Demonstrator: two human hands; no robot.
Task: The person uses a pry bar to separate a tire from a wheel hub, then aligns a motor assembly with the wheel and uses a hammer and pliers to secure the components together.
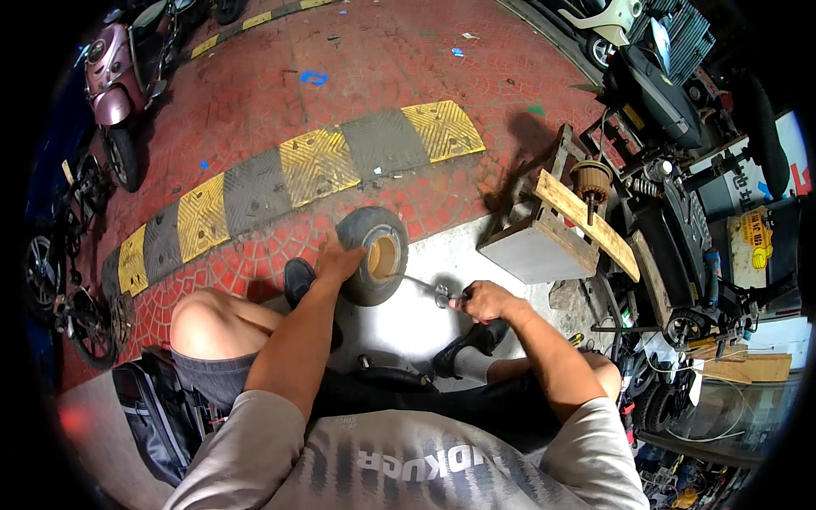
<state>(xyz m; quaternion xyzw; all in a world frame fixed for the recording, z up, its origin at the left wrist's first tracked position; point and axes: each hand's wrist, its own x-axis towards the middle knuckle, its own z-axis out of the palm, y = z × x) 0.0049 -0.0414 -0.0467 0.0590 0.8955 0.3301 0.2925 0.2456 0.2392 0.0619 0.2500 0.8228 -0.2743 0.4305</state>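
A small, thick black tyre [365, 223] stands upright on the pale ground between my feet, its tan inner opening [383, 257] turned to the right. My left hand [338, 258] grips its left side, with the thumb reaching over toward the opening. My right hand [488, 302] is closed round the handle of a thin metal rod tool [416, 281]. The rod's far end meets the lower part of the tyre's opening; whether it goes inside, I cannot tell. A small round metallic part [442, 296] shows at the handle end, its kind unclear.
Beyond the tyre runs a yellow and black speed bump [319, 166] on red paving. A wooden stand [544, 242] with a plank and a copper-coloured motor rotor [592, 180] is to the right. Scooters line both sides, and a black bag [153, 421] lies at left.
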